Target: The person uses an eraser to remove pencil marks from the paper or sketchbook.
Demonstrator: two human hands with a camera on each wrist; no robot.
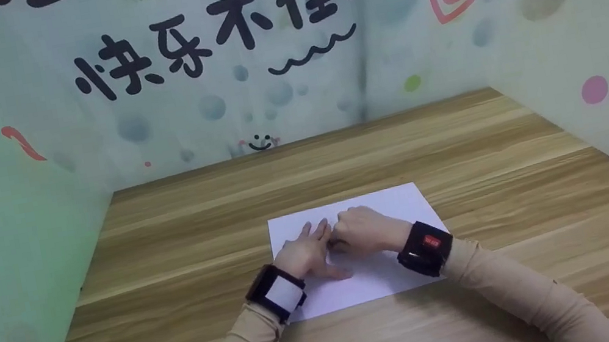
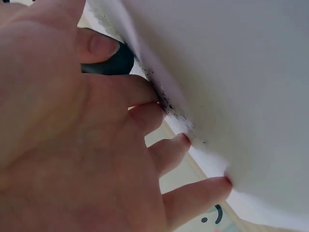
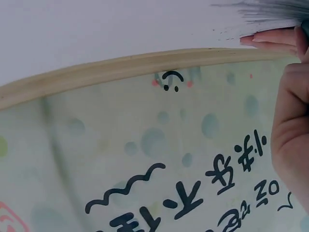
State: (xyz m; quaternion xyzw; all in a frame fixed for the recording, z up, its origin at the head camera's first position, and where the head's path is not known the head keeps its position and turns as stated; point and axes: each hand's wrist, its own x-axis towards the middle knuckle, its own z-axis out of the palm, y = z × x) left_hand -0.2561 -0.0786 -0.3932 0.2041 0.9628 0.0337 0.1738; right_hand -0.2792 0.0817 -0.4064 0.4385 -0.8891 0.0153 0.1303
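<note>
A white sheet of paper (image 1: 379, 282) lies on the table under both hands. My left hand (image 1: 305, 254) rests on its left part with fingers spread, and in the left wrist view the fingertips press the paper. Close beside it, my right hand (image 1: 367, 228) is curled and grips a small dark teal block (image 2: 113, 64) against the sheet. Most of the block is hidden by the hands; I cannot tell its exact kind. Grey streaky shading (image 3: 275, 12) shows on the paper near the block. Dark crumbs (image 2: 166, 101) lie along the left hand's fingertips.
The wood-grain table (image 1: 185, 234) extends around the paper on all sides. A printed back wall (image 1: 300, 110) with large black characters and side walls (image 1: 603, 145) enclose it. Each wrist wears a black strap (image 1: 426, 248).
</note>
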